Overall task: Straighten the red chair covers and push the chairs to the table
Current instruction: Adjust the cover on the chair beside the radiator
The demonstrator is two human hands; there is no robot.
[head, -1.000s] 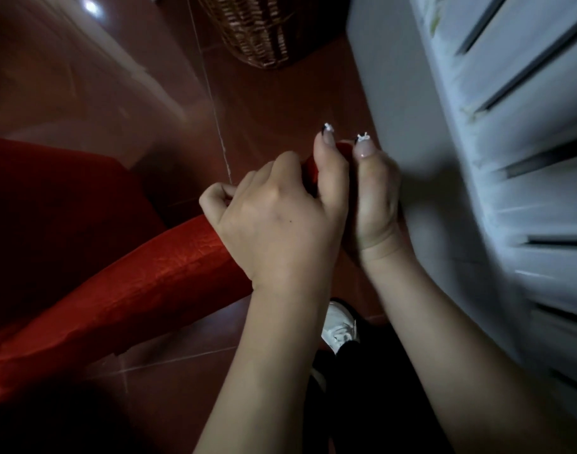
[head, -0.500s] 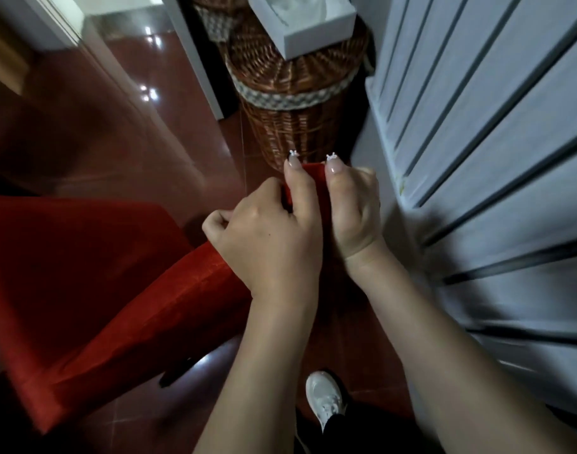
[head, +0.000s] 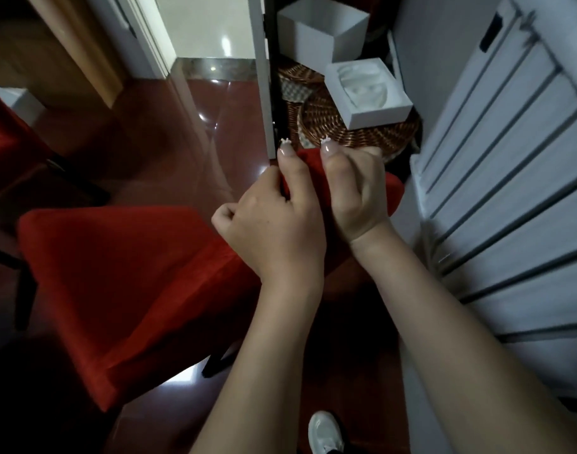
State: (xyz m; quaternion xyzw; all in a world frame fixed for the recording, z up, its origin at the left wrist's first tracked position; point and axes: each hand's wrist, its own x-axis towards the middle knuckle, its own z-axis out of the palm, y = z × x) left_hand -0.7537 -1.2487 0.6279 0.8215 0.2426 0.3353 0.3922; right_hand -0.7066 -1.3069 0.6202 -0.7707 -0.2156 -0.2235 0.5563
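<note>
Hands: two, both on one spot. Left hand point(head: 274, 234) is curled round the top edge of the red fabric chair cover point(head: 126, 273), thumb up along the cloth. Right hand point(head: 357, 191) sits just beside it, fingers wrapped over the same edge, thumb also raised. A strip of red shows between the thumbs.

The cover runs over seat and backrest, low and left of the hands. The backrest end pokes out past the right hand toward the wall. Dark chair legs point(head: 215, 362) visible: two.

Second red-covered chair point(head: 5, 136) is at far left, well apart, partly out of frame. Total red chairs: two.

Behind the hands:
- Round brown wicker baskets: two. Near lidded basket point(head: 356, 132), far basket point(head: 290, 77) half hidden.
- White cardboard boxes: two. Shallow lined box point(head: 369, 93) is on the near lid, taller open box point(head: 319, 34) behind it.
- White shoe point(head: 324, 430): one, at the bottom edge.

Floor is glossy dark red tile point(head: 169, 126) with light reflections. White slatted panel point(head: 510, 198) is on the right, white door edge point(head: 260, 77) ahead, brown wooden door point(head: 51, 44) upper left.
</note>
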